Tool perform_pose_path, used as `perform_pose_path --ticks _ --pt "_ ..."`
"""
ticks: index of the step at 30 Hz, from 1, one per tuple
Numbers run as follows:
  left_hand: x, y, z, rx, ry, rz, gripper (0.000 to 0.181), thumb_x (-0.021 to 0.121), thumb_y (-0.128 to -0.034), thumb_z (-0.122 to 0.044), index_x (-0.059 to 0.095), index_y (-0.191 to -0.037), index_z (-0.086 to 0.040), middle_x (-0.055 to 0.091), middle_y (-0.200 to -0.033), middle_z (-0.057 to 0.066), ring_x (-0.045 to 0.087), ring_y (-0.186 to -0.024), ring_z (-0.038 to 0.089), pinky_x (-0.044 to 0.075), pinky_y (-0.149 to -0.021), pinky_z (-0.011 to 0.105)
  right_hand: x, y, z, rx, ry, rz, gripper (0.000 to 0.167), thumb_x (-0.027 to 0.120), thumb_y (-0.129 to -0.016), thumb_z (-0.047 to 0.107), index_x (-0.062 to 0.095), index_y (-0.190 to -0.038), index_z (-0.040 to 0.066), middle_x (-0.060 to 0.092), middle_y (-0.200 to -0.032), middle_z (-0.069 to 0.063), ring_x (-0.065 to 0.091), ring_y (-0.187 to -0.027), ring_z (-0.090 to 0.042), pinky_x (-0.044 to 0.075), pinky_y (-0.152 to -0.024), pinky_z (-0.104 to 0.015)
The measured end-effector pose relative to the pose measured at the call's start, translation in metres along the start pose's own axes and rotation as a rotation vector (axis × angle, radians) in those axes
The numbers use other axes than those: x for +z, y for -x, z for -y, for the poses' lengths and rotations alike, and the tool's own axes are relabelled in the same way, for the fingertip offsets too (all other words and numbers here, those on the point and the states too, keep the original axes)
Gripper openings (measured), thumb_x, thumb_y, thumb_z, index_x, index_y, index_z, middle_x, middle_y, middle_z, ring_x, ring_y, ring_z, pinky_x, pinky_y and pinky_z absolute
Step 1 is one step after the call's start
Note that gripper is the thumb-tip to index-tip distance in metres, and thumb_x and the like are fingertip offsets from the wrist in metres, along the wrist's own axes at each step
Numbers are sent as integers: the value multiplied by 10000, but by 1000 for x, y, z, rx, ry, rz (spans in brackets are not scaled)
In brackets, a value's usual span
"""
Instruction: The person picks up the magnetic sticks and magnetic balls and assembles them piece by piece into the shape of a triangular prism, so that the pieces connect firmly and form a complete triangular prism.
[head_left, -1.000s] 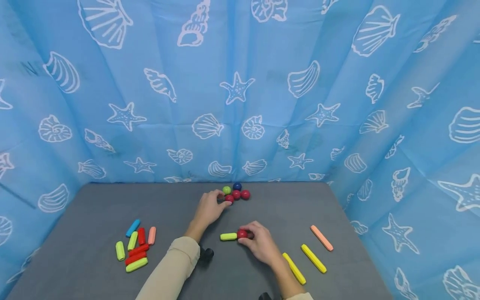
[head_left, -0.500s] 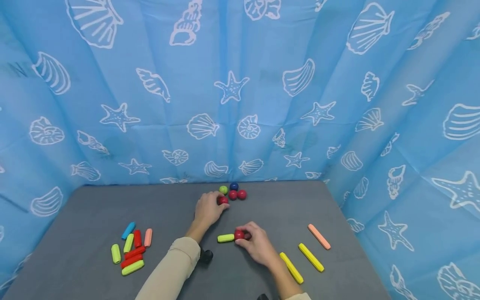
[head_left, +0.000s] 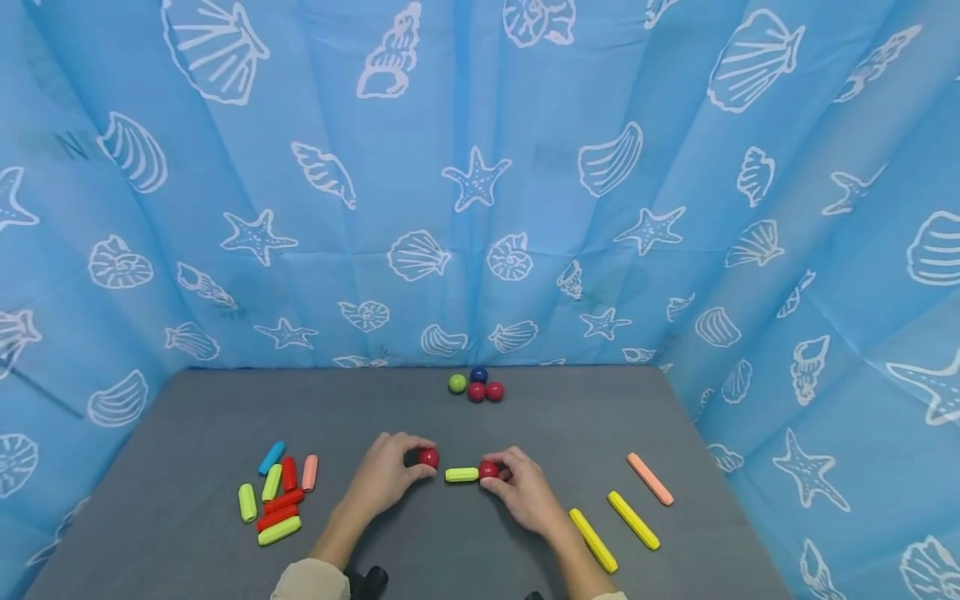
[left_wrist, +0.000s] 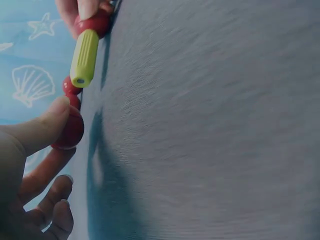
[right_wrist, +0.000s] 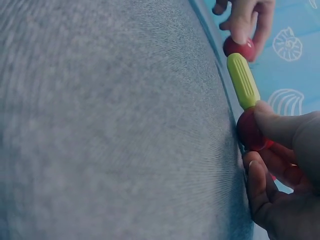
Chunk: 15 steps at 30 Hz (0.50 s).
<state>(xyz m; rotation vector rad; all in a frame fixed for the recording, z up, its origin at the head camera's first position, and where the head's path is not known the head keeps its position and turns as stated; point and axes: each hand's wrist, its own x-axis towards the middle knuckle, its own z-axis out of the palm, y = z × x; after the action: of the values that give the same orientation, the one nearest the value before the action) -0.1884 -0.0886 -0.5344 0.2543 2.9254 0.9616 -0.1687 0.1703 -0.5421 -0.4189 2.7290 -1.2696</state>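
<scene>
In the head view my left hand (head_left: 386,471) pinches a red ball (head_left: 428,458) between thumb and fingers, just left of a short yellow-green rod (head_left: 461,474). My right hand (head_left: 525,493) grips another red ball (head_left: 488,471), which sits at the rod's right end. A gap separates the left ball from the rod's free end. In the left wrist view that rod (left_wrist: 85,59) points its end, with a small grey disc, toward the camera, above the left ball (left_wrist: 70,131). The right wrist view has the rod (right_wrist: 243,80) touching the right ball (right_wrist: 250,130).
At the table's back lie a green ball (head_left: 457,383), a blue ball (head_left: 478,375) and two red balls (head_left: 486,392). Several short rods (head_left: 279,498) lie at the left. Two long yellow rods (head_left: 633,520) and an orange one (head_left: 650,479) are at the right. A curtain (head_left: 472,275) hangs behind.
My left hand has drawn a red ball away from the group at the back and carried it toward the front, beside the rod. The right hand still holds its ball with the rod.
</scene>
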Motion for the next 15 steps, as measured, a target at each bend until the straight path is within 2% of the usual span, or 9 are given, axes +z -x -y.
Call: perform_pose_path --ticks 4,10,15 --pt "3 10 1 7 10 20 377 860 -804 -376 766 -1163 -310 728 -1123 -64 448 -824 130 385 -703 294 -1 1 0 -10 14 -3 353 746 -938 266 697 -1238 85 641 -1070 -11 589 -879 -41 513 -760 -198" --pt "10 14 -4 26 31 16 365 862 -803 -372 773 -1150 -306 724 -1099 -73 453 -853 116 391 -716 275 -2 2 0 -1 21 7 361 739 -942 290 699 -1247 100 638 -1086 -8 588 -886 -49 514 -765 -200" --pt "13 16 -5 9 48 11 399 869 -793 -374 766 -1172 -304 721 -1104 -71 448 -857 120 385 -722 269 -4 1 0 24 21 33 374 739 -943 304 701 -1262 113 635 -1103 -24 601 -897 -67 521 -765 -204"
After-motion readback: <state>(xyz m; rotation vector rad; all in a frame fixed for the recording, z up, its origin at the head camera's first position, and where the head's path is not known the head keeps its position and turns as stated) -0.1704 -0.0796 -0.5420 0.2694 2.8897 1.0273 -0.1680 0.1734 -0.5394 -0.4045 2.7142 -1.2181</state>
